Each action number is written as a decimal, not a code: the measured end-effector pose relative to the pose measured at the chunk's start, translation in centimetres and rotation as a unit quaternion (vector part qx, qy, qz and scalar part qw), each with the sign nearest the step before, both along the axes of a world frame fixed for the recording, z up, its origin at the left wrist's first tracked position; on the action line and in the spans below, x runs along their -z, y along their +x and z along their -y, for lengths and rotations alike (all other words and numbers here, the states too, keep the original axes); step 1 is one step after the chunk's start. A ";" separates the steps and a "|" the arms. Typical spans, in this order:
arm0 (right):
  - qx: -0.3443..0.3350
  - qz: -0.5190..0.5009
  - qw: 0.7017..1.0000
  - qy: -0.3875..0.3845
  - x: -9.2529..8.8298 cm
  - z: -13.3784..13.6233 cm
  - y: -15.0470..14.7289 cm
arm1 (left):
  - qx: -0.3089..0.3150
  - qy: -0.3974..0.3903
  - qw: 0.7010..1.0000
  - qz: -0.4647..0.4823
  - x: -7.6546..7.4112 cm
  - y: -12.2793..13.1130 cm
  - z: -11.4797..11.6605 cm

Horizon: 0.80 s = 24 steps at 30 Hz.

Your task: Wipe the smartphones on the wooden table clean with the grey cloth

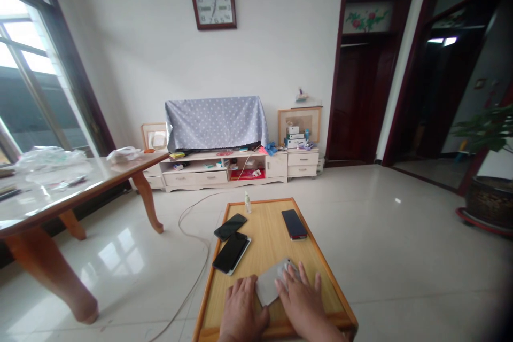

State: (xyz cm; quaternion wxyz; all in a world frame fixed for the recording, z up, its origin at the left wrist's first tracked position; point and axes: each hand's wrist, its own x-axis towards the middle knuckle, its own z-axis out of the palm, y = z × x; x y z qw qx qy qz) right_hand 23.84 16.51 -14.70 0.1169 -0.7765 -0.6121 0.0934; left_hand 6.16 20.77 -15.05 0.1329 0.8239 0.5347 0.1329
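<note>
A silver phone (267,287) lies back side up at the near end of a small wooden table (266,224). My left hand (241,304) grips its left edge, with the thumb at the near corner and the fingers curled at the side. My right hand (301,296) presses a small pale cloth (286,272) onto the phone's back, its outer fingers spread; most of the cloth is hidden under the fingers. Two dark phones, one black (230,226) and one on top of a white-edged one (230,252), lie at the left. A dark blue phone (294,224) rests at the right, apparently stacked on another.
A small clear spray bottle (247,203) stands at the table's far edge. A cable (202,238) runs along the floor at the left. Beyond are a larger glossy table (100,176), a white TV cabinet (192,177) with a cloth-covered item above, and a potted plant (491,197).
</note>
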 end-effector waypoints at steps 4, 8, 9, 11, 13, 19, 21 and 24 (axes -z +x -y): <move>-0.052 -0.017 0.998 -0.001 0.3 0.0 -1.0 | -0.003 -0.010 1.000 -0.020 -0.1 -0.1 -0.1; -0.150 -0.063 0.987 -0.007 0.7 0.7 -3.0 | 0.006 -0.013 1.000 -0.014 0.3 -0.3 -0.4; -0.146 -0.061 0.987 -0.004 0.7 0.6 -2.9 | 0.004 -0.012 1.000 -0.011 0.4 -0.3 -0.4; -0.099 -0.038 0.994 0.005 0.4 -0.1 -1.9 | -0.001 -0.007 1.000 -0.006 0.4 -0.2 -0.4; -0.031 -0.009 0.999 0.004 0.1 -0.9 -0.6 | 0.000 -0.009 1.000 -0.010 0.1 -0.2 -0.3; -0.071 -0.017 0.997 -0.011 0.7 -1.0 -1.6 | 0.006 -0.033 0.999 -0.027 -0.2 -0.2 -0.6; -0.128 -0.046 0.991 -0.018 1.1 -0.6 -2.7 | 0.010 -0.042 0.998 -0.034 0.0 -0.2 -0.8; -0.123 -0.052 0.991 -0.017 1.1 -0.9 -2.4 | 0.006 -0.043 0.998 -0.038 0.1 -0.3 -0.9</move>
